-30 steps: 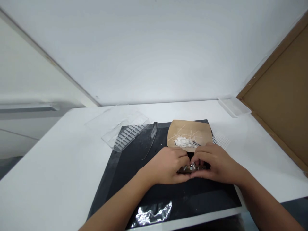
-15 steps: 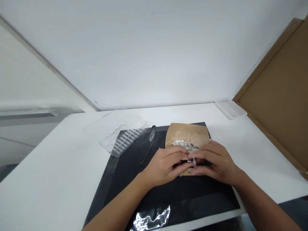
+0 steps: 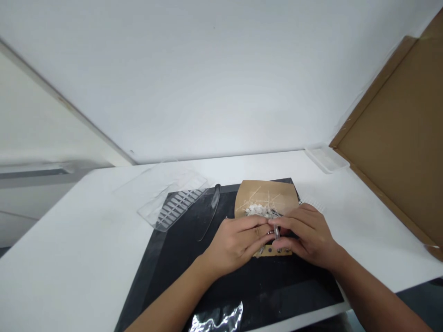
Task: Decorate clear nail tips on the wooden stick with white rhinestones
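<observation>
My left hand (image 3: 238, 242) and my right hand (image 3: 308, 235) meet over the dark mat (image 3: 187, 272), fingertips together. Between my right thumb and index finger is a small clear nail tip (image 3: 276, 232), held upright. My left fingers are pinched close against it; a tiny shiny bit shows at their tips, too small to name. Just below the fingers lies a tan strip (image 3: 268, 251) with dark dots along it. Behind them, white trimmings (image 3: 256, 210) are heaped on a sheet of brown paper (image 3: 265, 189), partly covered by my hands.
A thin curved black nail file (image 3: 211, 214) lies left of the paper. Farther left, a clear case (image 3: 176, 207) with rows of nail tips overlaps the mat's corner. A clear plastic tray (image 3: 327, 160) stands at the back right, beside an upright cardboard sheet (image 3: 391, 115).
The view has shifted slightly. More of the tan strip shows below my fingers. Both hands keep nearly the same pose, the nail tip still in my right.
</observation>
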`<state>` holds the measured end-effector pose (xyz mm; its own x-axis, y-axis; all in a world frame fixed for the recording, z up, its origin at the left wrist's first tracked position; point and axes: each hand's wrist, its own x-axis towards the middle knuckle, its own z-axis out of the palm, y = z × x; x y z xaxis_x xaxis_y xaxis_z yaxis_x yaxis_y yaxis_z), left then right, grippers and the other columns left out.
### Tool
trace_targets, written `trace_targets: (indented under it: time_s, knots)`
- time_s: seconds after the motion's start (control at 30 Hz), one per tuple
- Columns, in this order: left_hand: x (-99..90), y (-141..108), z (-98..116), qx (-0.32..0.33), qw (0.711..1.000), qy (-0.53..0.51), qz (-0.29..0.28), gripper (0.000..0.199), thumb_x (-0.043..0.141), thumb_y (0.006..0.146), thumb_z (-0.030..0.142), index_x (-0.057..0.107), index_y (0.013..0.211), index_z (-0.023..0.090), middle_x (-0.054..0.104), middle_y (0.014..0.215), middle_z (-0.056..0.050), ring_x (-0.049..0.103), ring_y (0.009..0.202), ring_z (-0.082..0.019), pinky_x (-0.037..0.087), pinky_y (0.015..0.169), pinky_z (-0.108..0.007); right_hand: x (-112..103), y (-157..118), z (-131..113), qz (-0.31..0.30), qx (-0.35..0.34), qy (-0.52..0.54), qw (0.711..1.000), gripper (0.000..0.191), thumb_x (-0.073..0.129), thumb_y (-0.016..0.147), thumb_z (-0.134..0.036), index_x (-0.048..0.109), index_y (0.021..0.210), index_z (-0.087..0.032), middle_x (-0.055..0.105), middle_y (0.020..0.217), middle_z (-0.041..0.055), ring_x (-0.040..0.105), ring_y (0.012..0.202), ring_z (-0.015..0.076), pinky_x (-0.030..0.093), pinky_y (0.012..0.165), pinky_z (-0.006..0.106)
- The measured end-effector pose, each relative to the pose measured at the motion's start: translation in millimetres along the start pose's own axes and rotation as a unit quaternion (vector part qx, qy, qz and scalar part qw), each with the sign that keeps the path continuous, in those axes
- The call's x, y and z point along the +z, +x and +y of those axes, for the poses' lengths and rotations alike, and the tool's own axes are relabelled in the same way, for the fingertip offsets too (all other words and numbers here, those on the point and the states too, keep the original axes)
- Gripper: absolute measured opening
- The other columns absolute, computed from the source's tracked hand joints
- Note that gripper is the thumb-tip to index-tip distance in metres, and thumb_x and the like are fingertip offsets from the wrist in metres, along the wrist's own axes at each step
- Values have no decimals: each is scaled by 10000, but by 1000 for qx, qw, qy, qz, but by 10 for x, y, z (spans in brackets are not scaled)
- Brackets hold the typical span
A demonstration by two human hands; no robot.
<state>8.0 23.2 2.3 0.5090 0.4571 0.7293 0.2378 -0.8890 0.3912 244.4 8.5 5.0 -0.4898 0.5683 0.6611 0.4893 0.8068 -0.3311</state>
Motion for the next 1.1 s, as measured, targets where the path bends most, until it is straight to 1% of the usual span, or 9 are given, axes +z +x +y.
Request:
trace_targets:
  time_s: [0.2,0.3,0.4,0.53,0.6,0.7,0.8,0.97,1.1]
  knots:
    - [0,-8,1,-1,1000,24,-2,144,644,1038,185,761,1107,138,797,1059,-85,789,915,-158,687,826,-268,11,1,9,4,-6,-6,1000,336,650,1058,-466,674,1270,-207,750,865,10,683,780,157,450,755,325]
    - [6,-26,-16,-3,999,30,-13,161,639,1034,159,755,1139,120,796,1103,-100,792,950,-161,685,868,-268,7,12,6,22,-13,3,1000,227,635,1080,-374,697,1217,-204,763,889,13,684,772,148,448,736,323]
    - [20,-48,-33,-1,1000,26,-11,180,644,1027,147,746,1172,113,798,1135,-107,799,984,-166,679,923,-274,6,26,-15,37,2,24,999,103,673,1057,-276,716,1116,-203,774,903,7,701,783,139,464,748,318]
    - [29,-55,-30,-2,1000,24,-14,192,646,1028,153,736,1194,119,801,1128,-107,797,990,-167,685,900,-274,0,47,-53,43,11,46,998,72,730,1018,-247,722,1075,-204,770,878,2,695,753,135,490,725,309]
    - [25,-47,-22,-3,1000,22,-15,188,651,1027,156,732,1195,129,804,1123,-97,795,998,-165,685,895,-276,-7,54,-68,53,30,70,996,73,756,997,-248,733,1057,-213,762,873,7,694,756,139,514,713,302]
    - [14,-35,-17,4,999,29,-19,167,671,1019,168,734,1170,132,813,1093,-83,800,987,-169,687,889,-283,-10,53,-79,76,75,139,985,68,794,962,-240,733,986,-225,752,863,2,701,772,141,551,697,279]
    - [11,-34,-21,2,999,38,-27,154,678,1013,167,743,1147,125,818,1069,-81,803,956,-167,690,864,-277,10,44,-74,94,113,180,973,102,804,948,-227,709,911,-225,733,826,-14,693,750,126,555,673,251]
    - [15,-32,-25,15,999,44,-17,153,684,1008,164,744,1140,117,816,1076,-94,803,955,-170,692,871,-288,38,25,-59,64,105,158,980,63,781,968,-224,722,989,-232,749,870,-10,707,801,130,566,729,252]
    - [18,-29,-18,6,999,43,-10,161,679,1010,155,743,1154,127,816,1083,-85,802,970,-167,688,883,-287,33,33,-60,55,121,116,984,31,728,1010,-251,715,984,-238,731,846,-17,680,746,122,531,679,241]
